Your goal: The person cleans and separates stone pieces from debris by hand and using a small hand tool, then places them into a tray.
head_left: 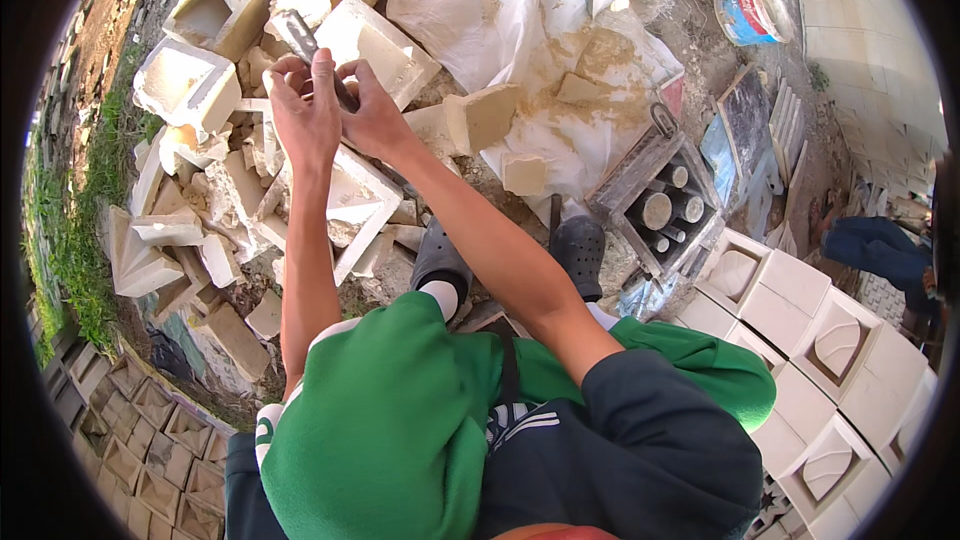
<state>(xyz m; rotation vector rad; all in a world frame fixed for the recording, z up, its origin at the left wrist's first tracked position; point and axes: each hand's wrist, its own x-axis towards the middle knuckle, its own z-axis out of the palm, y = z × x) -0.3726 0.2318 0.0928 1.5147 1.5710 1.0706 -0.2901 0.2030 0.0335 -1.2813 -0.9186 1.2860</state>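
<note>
Both hands are together at the upper left, over a heap of broken cream-coloured cast blocks (pixel 240 180). Between them is a slim grey metal tool (pixel 295 35), its flat shiny end pointing up and left; its exact kind is unclear. My left hand (pixel 305 110) is closed around its middle, thumb along it. The fingers of my right hand (pixel 375 115) are closed on its darker lower end. Behind the tool lies a square hollow block (pixel 375 50), and a larger angular piece (pixel 360 205) lies below my hands.
White sacks (pixel 460 10) with sandy powder lie ahead. To the right are a wooden box mould (pixel 655 200) with round cylinders inside, a blue-and-white bucket (pixel 750 15), and rows of finished cast blocks (pixel 790 300). More blocks (pixel 150 440) stand at lower left. Another person's legs (pixel 880 250) show far right.
</note>
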